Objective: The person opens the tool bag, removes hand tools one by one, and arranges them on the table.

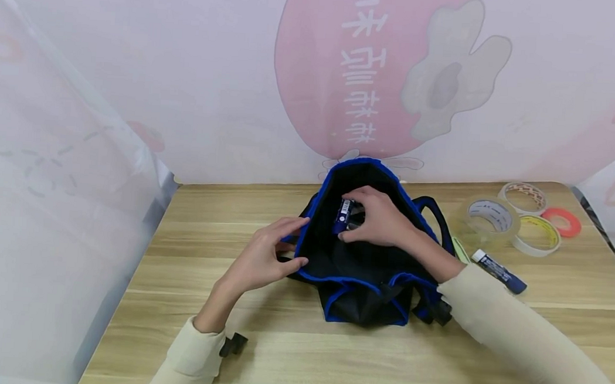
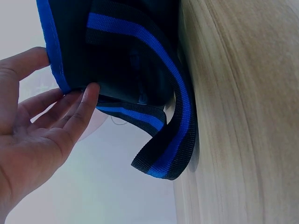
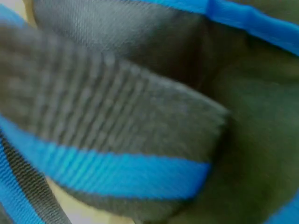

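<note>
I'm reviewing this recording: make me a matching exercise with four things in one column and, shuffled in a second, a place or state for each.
Column one
1. The person's left hand
2. The person's right hand
3. Dark-blue cylindrical stick with a white end
4. Flat red tape ring

Column two
A. Beside the white tape roll with a yellow inner side
B. Holding a small dark-blue labelled tube
C. On the pale wood-grain table, near the cream right sleeve
D. Holding the rim of the black fabric bag with blue edging

Pairs: 1-D, 2-B, 3-C, 4-A
</note>
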A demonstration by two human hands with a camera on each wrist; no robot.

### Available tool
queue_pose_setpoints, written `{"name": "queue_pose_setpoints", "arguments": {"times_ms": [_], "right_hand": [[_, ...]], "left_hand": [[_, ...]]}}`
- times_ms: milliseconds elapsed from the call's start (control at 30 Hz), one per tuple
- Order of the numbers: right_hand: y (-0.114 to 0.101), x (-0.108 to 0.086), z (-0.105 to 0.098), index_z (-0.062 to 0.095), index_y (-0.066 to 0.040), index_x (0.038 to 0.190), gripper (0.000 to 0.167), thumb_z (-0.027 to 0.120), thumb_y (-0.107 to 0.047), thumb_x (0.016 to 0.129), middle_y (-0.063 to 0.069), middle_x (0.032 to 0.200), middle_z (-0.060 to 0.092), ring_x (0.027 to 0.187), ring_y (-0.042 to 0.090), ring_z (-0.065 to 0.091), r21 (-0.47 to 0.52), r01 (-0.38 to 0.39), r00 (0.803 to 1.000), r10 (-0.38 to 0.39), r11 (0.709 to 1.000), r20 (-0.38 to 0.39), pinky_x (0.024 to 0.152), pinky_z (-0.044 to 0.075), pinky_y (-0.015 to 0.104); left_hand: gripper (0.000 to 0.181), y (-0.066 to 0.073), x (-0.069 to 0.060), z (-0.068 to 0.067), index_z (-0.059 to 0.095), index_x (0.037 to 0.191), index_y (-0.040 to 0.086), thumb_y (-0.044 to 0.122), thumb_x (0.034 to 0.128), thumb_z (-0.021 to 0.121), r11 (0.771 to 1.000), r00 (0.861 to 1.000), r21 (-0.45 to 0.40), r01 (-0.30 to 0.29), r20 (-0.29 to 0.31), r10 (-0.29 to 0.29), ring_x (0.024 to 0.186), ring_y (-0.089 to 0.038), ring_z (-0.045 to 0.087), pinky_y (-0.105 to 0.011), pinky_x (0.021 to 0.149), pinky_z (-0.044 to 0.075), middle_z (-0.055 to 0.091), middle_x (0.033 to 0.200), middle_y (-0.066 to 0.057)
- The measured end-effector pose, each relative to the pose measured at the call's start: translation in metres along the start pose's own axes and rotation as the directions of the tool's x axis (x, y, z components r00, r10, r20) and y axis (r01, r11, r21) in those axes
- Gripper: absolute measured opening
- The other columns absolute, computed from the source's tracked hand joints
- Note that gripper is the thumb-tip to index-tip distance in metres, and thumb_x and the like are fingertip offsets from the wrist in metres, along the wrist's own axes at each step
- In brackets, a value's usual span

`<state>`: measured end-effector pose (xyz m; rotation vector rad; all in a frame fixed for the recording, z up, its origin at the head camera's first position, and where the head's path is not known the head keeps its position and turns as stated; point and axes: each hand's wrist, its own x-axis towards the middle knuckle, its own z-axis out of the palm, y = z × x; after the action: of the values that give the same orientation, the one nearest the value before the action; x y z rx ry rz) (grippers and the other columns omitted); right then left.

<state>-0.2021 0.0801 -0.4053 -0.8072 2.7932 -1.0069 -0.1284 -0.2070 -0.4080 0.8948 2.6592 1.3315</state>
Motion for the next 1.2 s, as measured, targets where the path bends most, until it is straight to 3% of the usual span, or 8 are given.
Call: {"name": "queue_pose_setpoints", "arguments": {"times_ms": [133, 267, 500, 800, 967, 1067, 1133, 1200], "right_hand": [[-0.004, -0.014, -0.015, 0.059, -0.006, 0.152, 0.086, 0.094, -0.038, 0.080, 0.017, 0.155, 0.055, 0.134, 0.039, 0.059, 0.024, -0.017, 0.999, 0.017, 1.000, -0.036, 0.105, 0.059, 0.053], [-0.006, -0.026, -0.027, 0.060, -0.007, 0.152, 0.085, 0.094, -0.036, 0.080, 0.017, 0.154, 0.055, 0.134, 0.040, 0.061, 0.046, -0.034, 0.998, 0.036, 0.998, -0.059, 0.111, 0.057, 0.056], [-0.003, -0.050, -0.043, 0.058, -0.006, 0.153, 0.084, 0.095, -0.029, 0.081, 0.021, 0.157, 0.050, 0.131, 0.047, 0.066, 0.100, -0.075, 0.994, 0.082, 0.992, -0.068, 0.109, 0.058, 0.057], [0.003, -0.079, -0.060, 0.054, 0.000, 0.154, 0.082, 0.093, -0.020, 0.084, 0.025, 0.160, 0.045, 0.130, 0.053, 0.064, 0.136, -0.077, 0.991, 0.091, 0.988, -0.101, 0.108, 0.057, 0.061], [0.008, -0.092, -0.067, 0.056, 0.002, 0.153, 0.082, 0.094, -0.016, 0.082, 0.025, 0.154, 0.049, 0.128, 0.052, 0.064, 0.141, -0.047, 0.985, 0.069, 0.989, -0.159, 0.107, 0.056, 0.061], [0.011, -0.101, -0.074, 0.057, 0.001, 0.152, 0.081, 0.094, -0.014, 0.081, 0.024, 0.151, 0.050, 0.128, 0.049, 0.063, 0.151, -0.034, 0.979, 0.064, 0.988, -0.194, 0.107, 0.055, 0.058], [0.014, -0.108, -0.078, 0.057, 0.000, 0.152, 0.081, 0.095, -0.014, 0.082, 0.024, 0.152, 0.050, 0.127, 0.049, 0.063, 0.149, -0.043, 0.975, 0.074, 0.988, -0.210, 0.107, 0.057, 0.046], [0.016, -0.116, -0.084, 0.057, -0.001, 0.153, 0.082, 0.095, -0.014, 0.082, 0.023, 0.151, 0.051, 0.125, 0.050, 0.065, 0.141, -0.064, 0.971, 0.094, 0.988, -0.221, 0.103, 0.058, 0.024]], "left_hand": [[0.076, 0.000, 0.000, 0.000, 0.053, 0.156, 0.002, 0.001, 0.0878, 0.087, 1.000, 1.000, 0.000, -0.006, -0.004, 0.006, 0.125, -0.036, 0.070, -0.041, 0.094, 0.067, 0.058, 0.154, -0.017], [0.076, -0.001, -0.001, 0.000, 0.053, 0.157, 0.003, 0.001, 0.0883, 0.086, 1.000, 1.000, -0.001, -0.011, -0.006, 0.011, 0.124, -0.039, 0.070, -0.043, 0.093, 0.067, 0.058, 0.154, -0.018], [0.076, -0.001, -0.001, 0.000, 0.053, 0.157, 0.006, 0.000, 0.0888, 0.085, 1.000, 1.000, -0.011, 0.002, 0.000, -0.002, 0.125, -0.036, 0.070, -0.044, 0.094, 0.067, 0.058, 0.154, -0.017], [0.075, -0.001, -0.001, 0.000, 0.053, 0.157, 0.001, 0.000, 0.0893, 0.085, 1.000, 1.000, -0.019, 0.012, 0.006, -0.012, 0.124, -0.036, 0.070, -0.044, 0.094, 0.067, 0.056, 0.155, -0.017], [0.075, -0.001, -0.001, 0.000, 0.053, 0.157, 0.003, 0.000, 0.0894, 0.085, 1.000, 1.000, -0.021, 0.011, 0.004, -0.011, 0.124, -0.038, 0.070, -0.046, 0.093, 0.066, 0.056, 0.155, -0.017], [0.074, -0.002, -0.001, 0.001, 0.053, 0.157, 0.003, 0.000, 0.0894, 0.085, 1.000, 1.000, -0.025, 0.008, 0.005, -0.008, 0.125, -0.040, 0.070, -0.046, 0.094, 0.066, 0.057, 0.155, -0.018], [0.074, -0.002, -0.001, 0.001, 0.053, 0.157, 0.002, 0.000, 0.0894, 0.085, 1.000, 1.000, -0.025, 0.008, 0.006, -0.008, 0.125, -0.041, 0.069, -0.045, 0.094, 0.066, 0.057, 0.155, -0.017], [0.074, -0.003, 0.000, 0.001, 0.053, 0.156, 0.001, 0.000, 0.0894, 0.085, 0.999, 1.000, -0.031, 0.011, 0.005, -0.011, 0.125, -0.041, 0.069, -0.046, 0.094, 0.066, 0.057, 0.154, -0.017]]}}
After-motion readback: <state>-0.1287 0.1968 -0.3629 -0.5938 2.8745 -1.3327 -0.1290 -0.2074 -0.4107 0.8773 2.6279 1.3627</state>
